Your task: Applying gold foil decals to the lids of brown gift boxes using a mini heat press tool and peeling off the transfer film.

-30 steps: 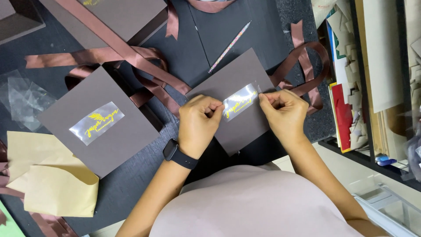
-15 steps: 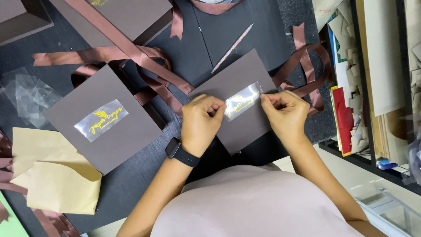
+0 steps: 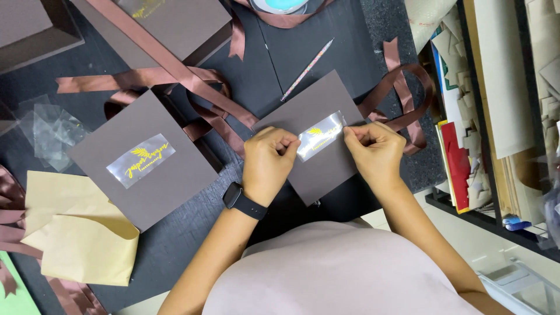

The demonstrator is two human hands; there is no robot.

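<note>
On the brown card [image 3: 318, 140], set at an angle, lies the clear sticker [image 3: 320, 135], which bears a yellow leaf mark and reads glossy. Left hand [image 3: 267, 163] pinches its left end with fingers closed; right hand [image 3: 376, 153] pinches its right end likewise. To seat it well, in my judgement: hold it taut, keep it parallel to the card's edges, and press from the middle outward to avoid bubbles. Left of the card, a second brown card [image 3: 146, 160] carries a like sticker.

A black smartwatch [image 3: 240, 200] with a dark strap sits on the left wrist; the person wears a pale pink top [image 3: 338, 274], arms bare.
</note>
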